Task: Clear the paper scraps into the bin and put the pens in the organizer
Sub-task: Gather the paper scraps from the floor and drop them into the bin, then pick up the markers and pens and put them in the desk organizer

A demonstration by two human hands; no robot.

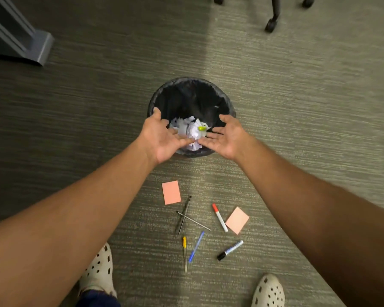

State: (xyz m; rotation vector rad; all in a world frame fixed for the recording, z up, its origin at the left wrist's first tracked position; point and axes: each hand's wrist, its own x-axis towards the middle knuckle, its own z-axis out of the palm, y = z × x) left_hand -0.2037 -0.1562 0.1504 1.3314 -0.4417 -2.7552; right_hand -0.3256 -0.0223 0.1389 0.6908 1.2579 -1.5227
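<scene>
A round black bin (pixel 157 96) with a dark liner stands on the carpet, holding crumpled white paper (pixel 192 129) and a small yellow-green bit. My left hand (pixel 162 138) and my right hand (pixel 225 138) hover over its near rim, palms up, fingers spread, holding nothing. On the floor nearer me lie two pink sticky notes (pixel 171 192) (pixel 237 220), two crossed dark pens (pixel 184 214), a red-capped marker (pixel 219 217), a black-capped marker (pixel 230 250), a blue pen (pixel 196 247) and a yellow-topped pen (pixel 184 253). No organizer shows.
A grey furniture base (pixel 20 38) sits at the upper left. Chair casters (pixel 271 24) stand at the top right. My two white perforated shoes (pixel 98 269) (pixel 268 292) are at the bottom edge, close to the pens.
</scene>
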